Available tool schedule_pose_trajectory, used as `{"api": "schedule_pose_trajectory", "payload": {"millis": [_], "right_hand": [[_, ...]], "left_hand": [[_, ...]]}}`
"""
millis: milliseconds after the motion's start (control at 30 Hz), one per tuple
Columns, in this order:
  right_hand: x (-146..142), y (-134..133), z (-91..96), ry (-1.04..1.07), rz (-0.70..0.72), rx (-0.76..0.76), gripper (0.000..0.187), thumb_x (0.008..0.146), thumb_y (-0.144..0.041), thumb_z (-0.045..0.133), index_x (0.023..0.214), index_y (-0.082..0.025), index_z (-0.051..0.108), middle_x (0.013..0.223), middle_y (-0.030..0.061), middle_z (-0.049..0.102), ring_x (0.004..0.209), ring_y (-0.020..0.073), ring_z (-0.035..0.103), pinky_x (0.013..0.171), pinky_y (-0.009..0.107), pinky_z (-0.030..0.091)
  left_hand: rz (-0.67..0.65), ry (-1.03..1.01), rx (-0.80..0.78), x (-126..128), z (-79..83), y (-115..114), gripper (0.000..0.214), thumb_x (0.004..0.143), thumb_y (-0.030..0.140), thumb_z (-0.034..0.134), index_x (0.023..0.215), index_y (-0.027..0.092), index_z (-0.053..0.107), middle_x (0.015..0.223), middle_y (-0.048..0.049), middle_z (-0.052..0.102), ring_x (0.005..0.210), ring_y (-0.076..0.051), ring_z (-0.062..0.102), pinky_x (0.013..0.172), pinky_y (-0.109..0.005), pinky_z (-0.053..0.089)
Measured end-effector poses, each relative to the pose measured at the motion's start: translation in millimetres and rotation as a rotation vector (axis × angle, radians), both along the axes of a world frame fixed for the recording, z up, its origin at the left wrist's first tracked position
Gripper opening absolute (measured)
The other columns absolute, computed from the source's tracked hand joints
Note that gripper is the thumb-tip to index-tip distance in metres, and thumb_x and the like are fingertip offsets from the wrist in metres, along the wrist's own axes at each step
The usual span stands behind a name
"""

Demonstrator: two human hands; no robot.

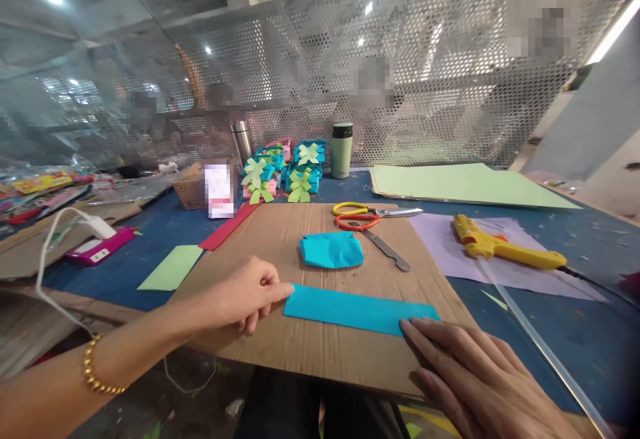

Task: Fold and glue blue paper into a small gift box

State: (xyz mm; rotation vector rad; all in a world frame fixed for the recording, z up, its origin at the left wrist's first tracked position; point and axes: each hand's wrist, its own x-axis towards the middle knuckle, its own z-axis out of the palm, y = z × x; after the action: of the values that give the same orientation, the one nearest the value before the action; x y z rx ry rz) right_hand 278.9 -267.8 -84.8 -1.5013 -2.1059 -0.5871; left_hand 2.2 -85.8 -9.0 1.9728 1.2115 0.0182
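Observation:
A long blue paper strip (357, 310) lies across the brown cardboard sheet (250, 246) in front of me. Its left end is pinched between the thumb and fingers of my left hand (250, 294). My right hand (470, 366) rests with fingers stretched out, the fingertips touching the strip's right end. Just beyond the strip sits a folded blue paper piece (331, 250). Scissors (370, 214) with yellow and red handles lie behind it, and a grey metal blade (387, 251) slants beside them.
A yellow glue gun (507, 244) lies on purple paper (430, 236), its clear stick reaching toward the front edge. Behind stand bow-topped paper pieces (303, 182), a green tumbler (342, 151) and light green sheets (460, 184). At left are a power strip (103, 247) and cable.

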Motion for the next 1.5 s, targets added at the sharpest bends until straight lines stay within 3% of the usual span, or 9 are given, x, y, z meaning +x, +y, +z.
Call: {"api": "schedule_pose_trajectory", "payload": {"millis": [133, 300, 500, 600, 733, 833, 1033, 1167, 1500], "right_hand": [[-5, -2, 7.3, -0.036, -0.005, 0.038, 0.036, 0.1, -0.034, 0.047, 0.128, -0.017, 0.063, 0.108, 0.0094, 0.068, 0.096, 0.0217, 0.062, 0.076, 0.032, 0.052], [-5, -3, 5.0, -0.045, -0.043, 0.033, 0.037, 0.101, -0.035, 0.045, 0.13, -0.019, 0.061, 0.116, 0.0101, 0.066, 0.099, 0.0226, 0.062, 0.077, 0.033, 0.052], [-3, -1, -0.1, -0.064, -0.05, 0.04, 0.038, 0.101, -0.039, 0.045, 0.129, -0.02, 0.062, 0.117, 0.0104, 0.066, 0.1, 0.0238, 0.063, 0.076, 0.034, 0.052], [-3, -2, 0.5, -0.05, -0.037, 0.038, 0.037, 0.101, -0.035, 0.045, 0.13, -0.02, 0.061, 0.118, 0.0109, 0.065, 0.1, 0.0243, 0.063, 0.077, 0.035, 0.051], [-8, -3, 8.2, -0.018, -0.114, 0.06, 0.038, 0.101, -0.035, 0.045, 0.134, -0.02, 0.056, 0.126, 0.0138, 0.061, 0.108, 0.0294, 0.059, 0.083, 0.042, 0.046], [-9, 3, 18.7, -0.036, -0.159, 0.124, 0.043, 0.101, -0.034, 0.042, 0.139, -0.016, 0.051, 0.13, 0.017, 0.059, 0.114, 0.0328, 0.055, 0.088, 0.045, 0.042], [-6, 8, 29.7, -0.001, -0.041, 0.073, 0.03, 0.101, -0.03, 0.041, 0.118, -0.023, 0.065, 0.108, 0.0083, 0.071, 0.106, 0.0278, 0.062, 0.091, 0.044, 0.039], [-9, 2, 24.2, 0.053, -0.103, 0.123, 0.031, 0.102, -0.024, 0.039, 0.116, -0.026, 0.066, 0.106, 0.0071, 0.073, 0.104, 0.029, 0.064, 0.094, 0.049, 0.036], [-11, -5, 22.3, 0.053, -0.171, 0.12, 0.033, 0.101, -0.023, 0.043, 0.129, -0.026, 0.061, 0.118, 0.0068, 0.071, 0.112, 0.0306, 0.06, 0.098, 0.051, 0.036]], "left_hand": [[-0.015, -0.047, 0.104, 13, -5.0, -6, 0.013, 0.077, 0.028, 0.058, 0.07, 0.02, 0.051, 0.044, 0.007, 0.051, 0.037, -0.01, 0.05, 0.041, -0.02, 0.035], [0.015, -0.269, 0.187, 5, -14.4, -15, 0.011, 0.084, 0.028, 0.056, 0.079, 0.022, 0.048, 0.053, 0.008, 0.055, 0.047, -0.01, 0.055, 0.049, -0.021, 0.04], [0.055, -0.483, 0.101, -6, -32.6, -28, 0.011, 0.09, 0.029, 0.052, 0.084, 0.024, 0.044, 0.058, 0.0051, 0.065, 0.051, -0.012, 0.057, 0.05, -0.022, 0.042], [0.081, -0.579, 0.324, -4, -39.2, -33, 0.006, 0.088, 0.023, 0.054, 0.091, 0.023, 0.049, 0.069, 0.004, 0.065, 0.066, -0.013, 0.064, 0.064, -0.025, 0.049], [0.088, -0.624, 0.472, -2, -42.3, -38, 0.029, 0.089, 0.02, 0.053, 0.117, 0.025, 0.048, 0.075, 0.0049, 0.066, 0.066, -0.012, 0.066, 0.068, -0.025, 0.055], [0.045, -0.571, 0.658, -5, -40.2, -43, 0.035, 0.091, 0.015, 0.056, 0.123, 0.027, 0.048, 0.083, 0.0041, 0.073, 0.074, -0.012, 0.069, 0.076, -0.024, 0.056], [-0.31, -0.615, 1.229, -17, -34.3, -42, 0.04, 0.089, -0.005, 0.049, 0.12, 0.02, 0.057, 0.104, -0.0046, 0.074, 0.097, -0.015, 0.068, 0.086, -0.029, 0.055], [-0.456, -0.549, 1.372, -27, -36.7, -40, 0.038, 0.087, -0.006, 0.052, 0.117, 0.014, 0.062, 0.117, -0.0108, 0.067, 0.112, -0.022, 0.061, 0.094, -0.039, 0.05], [-0.446, -0.333, 1.603, -36, -42.2, -43, 0.03, 0.093, 0.002, 0.051, 0.114, 0.018, 0.065, 0.109, -0.0076, 0.068, 0.109, -0.021, 0.061, 0.099, -0.041, 0.043]]}}
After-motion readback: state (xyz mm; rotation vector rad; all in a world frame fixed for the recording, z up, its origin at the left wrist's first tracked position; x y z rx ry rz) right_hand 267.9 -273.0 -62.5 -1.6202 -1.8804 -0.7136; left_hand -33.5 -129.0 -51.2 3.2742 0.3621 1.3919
